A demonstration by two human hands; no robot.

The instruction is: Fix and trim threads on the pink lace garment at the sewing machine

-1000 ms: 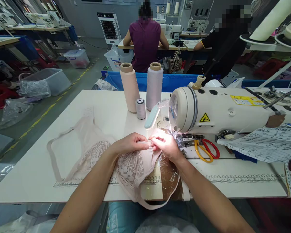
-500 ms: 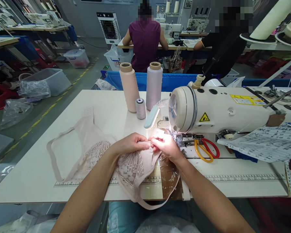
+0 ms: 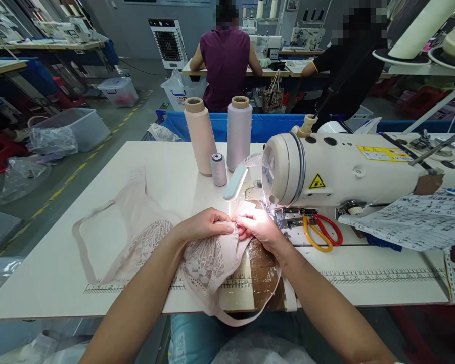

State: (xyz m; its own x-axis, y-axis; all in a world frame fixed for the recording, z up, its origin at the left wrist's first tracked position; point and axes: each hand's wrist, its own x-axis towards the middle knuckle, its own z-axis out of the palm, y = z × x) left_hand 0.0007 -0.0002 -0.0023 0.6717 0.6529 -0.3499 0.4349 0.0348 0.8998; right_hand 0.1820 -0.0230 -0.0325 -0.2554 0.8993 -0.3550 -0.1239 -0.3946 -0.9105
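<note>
Pinching pale pink lace bra point(image 3: 205, 260) in left hand point(image 3: 208, 224) and right hand point(image 3: 261, 227), beside white sewing machine point(image 3: 333, 164) with yellow warning triangle point(image 3: 317, 181) and yellow rectangular label point(image 3: 383, 153) of unreadable print.

The fingers point(image 3: 223, 229) and forearms point(image 3: 140, 293) are bare, the teal legwear point(image 3: 191, 333) marked with pale print.

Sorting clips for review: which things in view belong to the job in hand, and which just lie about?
Likely part of the job:
- lace bra, held by left hand and right hand
- sewing machine beside them

Seemingly just lying about:
- scissors
- small spool
- paper sheet
- clear bin
</note>
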